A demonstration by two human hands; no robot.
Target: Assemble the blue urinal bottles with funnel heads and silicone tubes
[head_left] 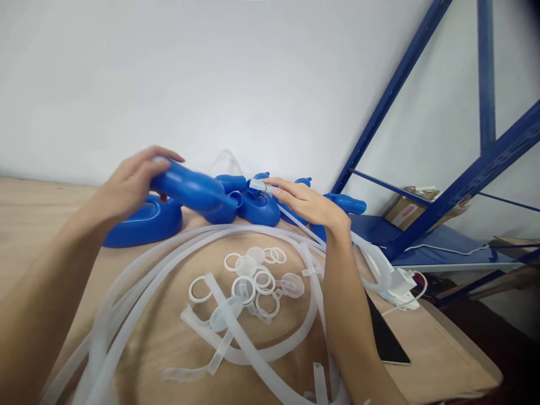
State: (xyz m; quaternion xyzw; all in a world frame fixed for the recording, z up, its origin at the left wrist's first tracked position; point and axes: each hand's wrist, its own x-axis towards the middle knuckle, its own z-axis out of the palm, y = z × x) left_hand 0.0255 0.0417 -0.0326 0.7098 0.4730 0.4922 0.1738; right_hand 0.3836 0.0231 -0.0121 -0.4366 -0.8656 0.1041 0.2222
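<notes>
Blue bulbs [192, 191], translucent white tubing [139, 270] and rings [253, 278], a tan wooden table [34, 208], blue shelving [485, 163].

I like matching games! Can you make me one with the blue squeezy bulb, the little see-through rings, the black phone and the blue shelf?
Things:
1. blue rubber bulb
2. small clear plastic rings
3. flat black phone
4. blue metal shelf frame

Places:
A. standing against the wall on the right
B. held in the left hand
C. on the table edge by the right forearm
D. scattered mid-table among white tubes

Pairs: 1-B, 2-D, 3-C, 4-A
</notes>
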